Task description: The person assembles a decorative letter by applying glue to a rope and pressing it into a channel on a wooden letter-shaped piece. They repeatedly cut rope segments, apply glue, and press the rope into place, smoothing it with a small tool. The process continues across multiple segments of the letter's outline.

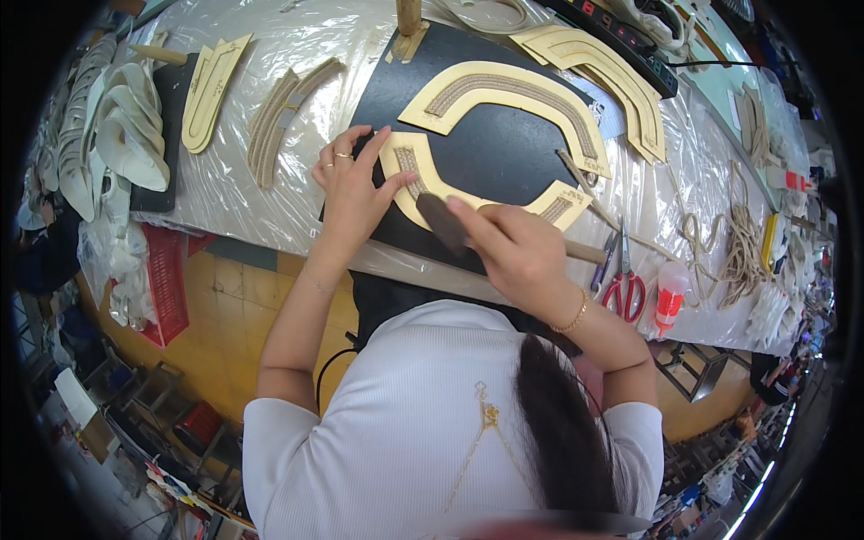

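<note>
My right hand (522,252) is closed round a hammer with a dark head (441,225) and a wooden handle (585,253). The hammer's head is over the near edge of a cream curved template (414,202), whose channel holds a tan braided strip (407,164). On that template's left end rests my left hand (355,184), thumb and forefinger spread on either side of the strip. My right hand covers part of the template's middle. Beyond it, a second cream curved template (504,81) with a strip in its channel lies on the black board (490,148).
Left are a cream template (211,94), bundled tan strips (274,121) and white shoe parts (130,126). Right are red-handled scissors (625,292), a red-and-clear bottle (670,297) and loose cords (742,238). More templates (630,99) and a digital display box (612,36) stand farther back.
</note>
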The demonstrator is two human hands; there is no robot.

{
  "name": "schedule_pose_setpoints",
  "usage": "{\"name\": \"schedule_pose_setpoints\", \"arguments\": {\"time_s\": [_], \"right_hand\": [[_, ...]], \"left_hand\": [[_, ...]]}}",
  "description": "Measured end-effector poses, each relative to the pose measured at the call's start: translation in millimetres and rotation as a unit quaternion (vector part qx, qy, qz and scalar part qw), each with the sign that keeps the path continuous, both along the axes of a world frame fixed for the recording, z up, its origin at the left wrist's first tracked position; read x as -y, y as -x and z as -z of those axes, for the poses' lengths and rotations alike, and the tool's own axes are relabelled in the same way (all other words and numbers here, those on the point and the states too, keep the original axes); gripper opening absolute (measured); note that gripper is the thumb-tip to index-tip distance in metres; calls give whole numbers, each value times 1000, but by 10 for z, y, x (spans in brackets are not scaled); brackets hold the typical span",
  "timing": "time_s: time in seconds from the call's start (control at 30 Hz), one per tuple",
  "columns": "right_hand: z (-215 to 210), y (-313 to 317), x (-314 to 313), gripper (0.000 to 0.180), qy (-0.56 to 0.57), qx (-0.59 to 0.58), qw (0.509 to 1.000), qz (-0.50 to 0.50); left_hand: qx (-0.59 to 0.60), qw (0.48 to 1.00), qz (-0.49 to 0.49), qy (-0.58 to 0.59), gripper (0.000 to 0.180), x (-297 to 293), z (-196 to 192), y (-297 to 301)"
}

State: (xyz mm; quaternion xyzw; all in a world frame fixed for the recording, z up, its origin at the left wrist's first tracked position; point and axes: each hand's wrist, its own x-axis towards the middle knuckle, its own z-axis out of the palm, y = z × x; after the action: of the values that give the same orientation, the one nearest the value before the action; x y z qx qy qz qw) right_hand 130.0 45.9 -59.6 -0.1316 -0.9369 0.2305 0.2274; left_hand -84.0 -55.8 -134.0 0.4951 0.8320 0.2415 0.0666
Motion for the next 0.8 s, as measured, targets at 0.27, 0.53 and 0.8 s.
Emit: {"name": "schedule_pose_setpoints", "arguments": {"time_s": [0.27,0.53,0.8], "right_hand": [[33,-179,-53,52,10,37,999,25],[30,-270,-37,50,22,-13,999,30],[113,-351,-19,50,23,61,998,25]], "left_hand": [[-41,996,36,-67,56,55,-45,-169],[61,969,214,-108,42,445,34,-615],[-28,969,237,-56,50,538,62,-470]]}}
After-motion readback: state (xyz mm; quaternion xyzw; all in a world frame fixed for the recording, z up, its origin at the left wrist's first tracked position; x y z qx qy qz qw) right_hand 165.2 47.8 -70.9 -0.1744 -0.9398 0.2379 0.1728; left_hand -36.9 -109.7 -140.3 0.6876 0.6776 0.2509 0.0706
